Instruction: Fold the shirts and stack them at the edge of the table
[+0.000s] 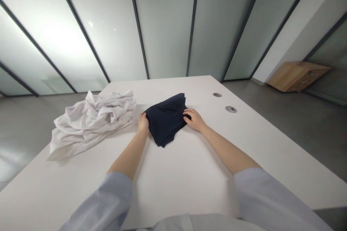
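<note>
A folded dark navy garment [166, 118] lies on the white table [189, 173] in front of me. My left hand [143, 122] grips its left edge, fingers curled onto the cloth. My right hand [193, 119] rests on its right edge, fingers bent over the fabric. Both forearms are bare, with pale blue sleeves pushed up near the elbows.
A crumpled pile of white cloth [92, 121] lies on the table's left side, touching the navy garment's corner. Two round cable holes [231, 109] are set in the table at the right. A wooden cabinet [296, 75] stands on the floor at far right. Frosted glass panels line the back.
</note>
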The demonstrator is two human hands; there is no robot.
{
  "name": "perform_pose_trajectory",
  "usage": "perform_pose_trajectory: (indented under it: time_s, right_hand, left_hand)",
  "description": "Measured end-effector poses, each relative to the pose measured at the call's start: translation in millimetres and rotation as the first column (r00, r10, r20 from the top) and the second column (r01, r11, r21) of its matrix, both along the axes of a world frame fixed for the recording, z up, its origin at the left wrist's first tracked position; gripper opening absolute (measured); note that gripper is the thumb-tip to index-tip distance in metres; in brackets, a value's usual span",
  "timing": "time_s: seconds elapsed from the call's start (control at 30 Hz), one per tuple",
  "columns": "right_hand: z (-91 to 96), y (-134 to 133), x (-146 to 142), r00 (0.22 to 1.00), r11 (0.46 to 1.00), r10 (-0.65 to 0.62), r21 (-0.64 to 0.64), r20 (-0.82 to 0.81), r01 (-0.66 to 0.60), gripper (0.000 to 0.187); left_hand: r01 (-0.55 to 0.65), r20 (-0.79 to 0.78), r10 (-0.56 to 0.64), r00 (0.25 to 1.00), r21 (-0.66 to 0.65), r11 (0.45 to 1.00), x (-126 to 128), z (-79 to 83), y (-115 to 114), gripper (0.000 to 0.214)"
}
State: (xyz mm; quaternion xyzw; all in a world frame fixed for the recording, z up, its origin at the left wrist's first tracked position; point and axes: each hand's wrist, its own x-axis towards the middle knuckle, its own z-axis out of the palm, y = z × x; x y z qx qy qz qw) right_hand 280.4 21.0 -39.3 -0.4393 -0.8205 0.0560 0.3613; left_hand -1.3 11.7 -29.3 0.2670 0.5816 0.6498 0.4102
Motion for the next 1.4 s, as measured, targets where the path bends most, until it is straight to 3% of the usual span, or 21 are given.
perform_pose_trajectory:
  time_s: [0.07, 0.13, 0.17, 0.23, 0.3, 0.4, 0.47, 0.6, 0.67, 0.73, 0.8, 0.87, 0.93, 0.97, 1.03, 1.1, 1.2, 1.3, 1.4]
  right_hand:
    - [-2.0, -1.2, -1.8, 0.994, 1.000, 0.012, -0.029, 0.113, -0.009, 0.031]
    - [-3.3, -2.3, -3.8, 0.975, 0.996, 0.009, -0.084, 0.221, 0.010, 0.037]
    - [-3.3, -2.8, -4.7, 0.966, 0.994, 0.000, -0.106, 0.260, 0.028, 0.038]
    - [-2.0, -4.0, -5.7, 0.952, 0.989, -0.030, -0.132, 0.305, 0.073, 0.039]
    - [0.4, -5.1, -5.9, 0.944, 0.982, -0.064, -0.145, 0.324, 0.117, 0.040]
    - [3.0, -6.2, -5.2, 0.935, 0.967, -0.137, -0.160, 0.327, 0.198, 0.042]
    - [2.3, -5.6, -4.6, 0.934, 0.956, -0.187, -0.161, 0.306, 0.244, 0.044]
    - [-3.1, -1.1, -3.4, 0.951, 0.958, -0.235, -0.118, 0.202, 0.262, 0.042]
    - [-4.4, 1.7, -1.3, 0.962, 0.964, -0.250, -0.062, 0.111, 0.258, 0.034]
    - [-2.5, 3.4, 2.3, 0.960, 0.960, -0.280, 0.004, 0.019, 0.280, 0.025]
    - [2.2, 3.1, 6.1, 0.952, 0.951, -0.305, 0.051, -0.030, 0.306, 0.024]
    - [7.9, 0.3, 8.1, 0.958, 0.955, -0.287, 0.072, -0.015, 0.287, 0.030]
    - [11.9, -4.3, 6.2, 0.979, 0.979, -0.196, 0.063, 0.048, 0.193, 0.033]
    - [12.8, -6.9, 3.7, 0.988, 0.991, -0.128, 0.050, 0.087, 0.124, 0.032]
    - [12.3, -11.7, -3.6, 0.985, 1.000, 0.009, 0.003, 0.174, -0.010, 0.030]
    - [10.3, -15.1, -11.1, 0.958, 0.995, 0.084, -0.074, 0.274, -0.066, 0.041]
    - [10.0, -15.8, -15.7, 0.916, 0.982, 0.034, -0.186, 0.400, 0.045, 0.052]
    - [16.6, -11.5, -8.2, 0.891, 0.950, -0.121, -0.210, 0.438, 0.233, 0.049]
    - [25.8, -5.4, 6.4, 0.828, 0.880, -0.321, -0.180, 0.459, 0.440, 0.041]
  left_hand:
    - [-0.113, -0.369, 0.154, 0.917, 0.131, 0.985, -3.4, 2.2, -1.6, 0.031]
    - [-0.048, -0.665, 0.192, 0.722, 0.229, 0.972, -4.0, 4.9, -6.6, 0.030]
    - [0.036, -0.764, 0.154, 0.626, 0.225, 0.974, -2.6, 6.3, -10.0, 0.026]
    - [0.254, -0.892, -0.018, 0.451, 0.110, 0.961, 3.3, 8.8, -17.5, 0.019]
    - [0.473, -0.951, -0.198, 0.237, -0.065, 0.879, 11.3, 10.1, -24.6, 0.026]
    - [0.606, -0.961, -0.273, -0.041, -0.242, 0.758, 20.2, 9.3, -32.0, 0.058]
    - [0.611, -0.957, -0.263, -0.122, -0.282, 0.740, 22.3, 7.5, -33.9, 0.069]
    - [0.597, -0.952, -0.254, -0.171, -0.306, 0.742, 22.4, 3.2, -31.3, 0.042]
    - [0.613, -0.957, -0.252, -0.142, -0.285, 0.737, 22.8, 1.5, -28.0, 0.030]
    - [0.643, -0.961, -0.275, -0.038, -0.234, 0.729, 23.4, 0.1, -24.2, 0.027]
    - [0.639, -0.920, -0.348, 0.182, -0.158, 0.753, 23.3, -0.7, -20.6, 0.030]
    - [0.598, -0.746, -0.439, 0.501, -0.068, 0.798, 22.4, 0.0, -17.8, 0.036]
    - [0.530, -0.356, -0.487, 0.797, 0.027, 0.848, 20.8, 3.2, -15.4, 0.035]
    - [0.498, -0.146, -0.486, 0.862, 0.061, 0.865, 19.5, 5.8, -14.1, 0.033]
    - [0.424, 0.168, -0.435, 0.885, 0.101, 0.900, 15.2, 12.7, -10.0, 0.028]
    - [0.311, 0.330, -0.334, 0.883, 0.121, 0.943, 7.3, 20.2, -3.4, 0.024]
    - [0.081, 0.484, -0.162, 0.860, 0.185, 0.979, -11.2, 27.2, 9.9, 0.020]
    - [-0.011, 0.456, -0.085, 0.886, 0.205, 0.979, -29.7, 24.3, 20.6, 0.029]
    - [-0.063, 0.154, 0.048, 0.987, 0.092, 0.994, -38.4, 14.0, 21.7, 0.033]
